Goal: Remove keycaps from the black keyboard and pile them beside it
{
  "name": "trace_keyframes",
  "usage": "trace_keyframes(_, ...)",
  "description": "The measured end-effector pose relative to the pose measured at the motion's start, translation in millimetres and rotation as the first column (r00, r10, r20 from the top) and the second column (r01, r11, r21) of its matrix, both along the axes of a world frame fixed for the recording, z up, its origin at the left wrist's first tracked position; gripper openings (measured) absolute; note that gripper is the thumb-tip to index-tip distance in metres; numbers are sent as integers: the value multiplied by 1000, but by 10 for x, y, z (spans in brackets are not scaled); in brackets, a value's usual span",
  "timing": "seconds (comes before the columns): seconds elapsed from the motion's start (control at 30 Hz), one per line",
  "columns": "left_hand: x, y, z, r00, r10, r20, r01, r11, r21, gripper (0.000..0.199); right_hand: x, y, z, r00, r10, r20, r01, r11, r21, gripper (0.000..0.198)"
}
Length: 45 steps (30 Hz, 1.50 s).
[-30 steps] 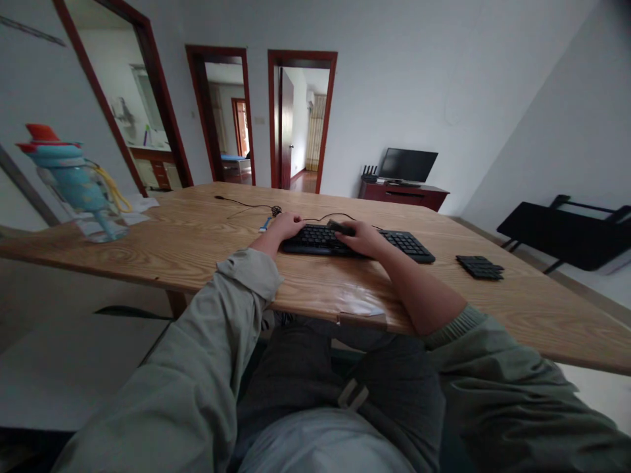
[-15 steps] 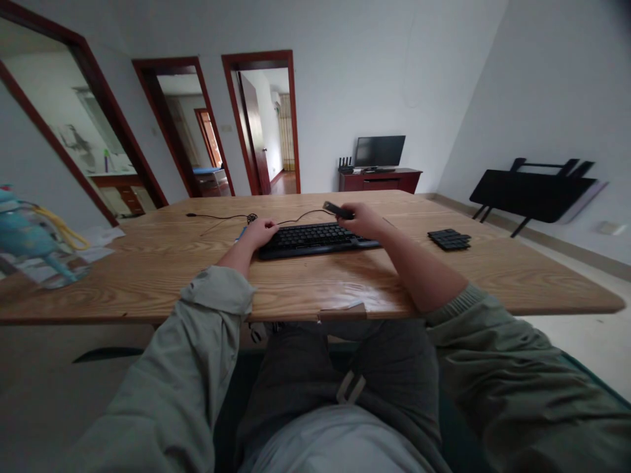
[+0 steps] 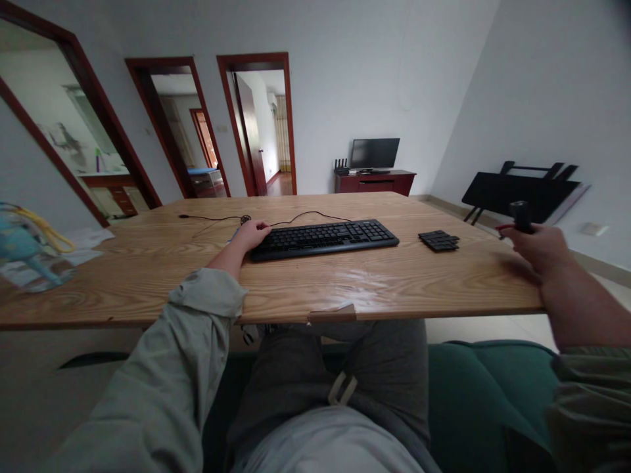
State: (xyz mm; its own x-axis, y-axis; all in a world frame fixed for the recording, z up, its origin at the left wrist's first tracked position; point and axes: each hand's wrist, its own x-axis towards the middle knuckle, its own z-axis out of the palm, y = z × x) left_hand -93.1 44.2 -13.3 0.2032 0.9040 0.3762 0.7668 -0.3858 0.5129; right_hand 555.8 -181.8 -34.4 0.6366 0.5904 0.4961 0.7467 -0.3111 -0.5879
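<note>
Table: a broad wooden table with pale, strongly grained boards [image 3: 148, 263] runs across in front of me, its near edge just above my lap.

Seat: I sit on a dark green cushioned seat [image 3: 488, 387] that shows to the right of my legs.

Folded table: a black folding table [image 3: 517, 190] leans against the right-hand wall, well apart from my table.

Keyboard: a long black computer keyboard [image 3: 323, 238] lies flat near the middle of the table, its thin black cable [image 3: 305, 215] curling away behind it toward the far left.

Bottle: a clear drinking bottle with light blue and yellow parts [image 3: 27, 246] stands at the far left end of the table; it is blurred at the picture's edge.

My left hand: my left hand [image 3: 251, 233] rests on the table, touching the keyboard's left end, fingers curled loosely down. It grips nothing that I can make out.

My right hand: my right hand [image 3: 539, 246] is out at the table's right end, well apart from my left, and is closed around a small tool.

Key pad piece: a small black block of keys [image 3: 438, 240] lies flat on the table just right of the keyboard, between the keyboard and my right hand, touching neither.

Tool: the small black stubby tool [image 3: 520, 215] stands upright out of the top of my right fist. Something red shows at my fingers beside it; I cannot tell what it is.
</note>
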Motion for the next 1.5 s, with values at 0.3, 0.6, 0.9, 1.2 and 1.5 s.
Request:
trace_keyframes(0.3,-11,12,-4,996,-31,84,36,997,-63,31,-299,17,61,973,216,-81,-230,937,-263,45)
trace_keyframes(0.6,-11,8,-11,993,-33,110,42,996,-79,37,-288,-4,72,990,139,-27,-139,930,-339,55)
trace_keyframes(0.9,-55,122,-75,995,-46,89,51,997,-56,33,-357,-32,106,985,170,-28,-169,917,-361,53)
trace_keyframes(1.2,-38,86,-45,995,-46,88,52,996,-71,28,-259,41,34,988,141,-55,-152,912,-380,60)
trace_keyframes(1.5,3,-28,19,996,-21,82,29,995,-91,28,-350,6,94,975,208,-84,-224,893,-390,58)
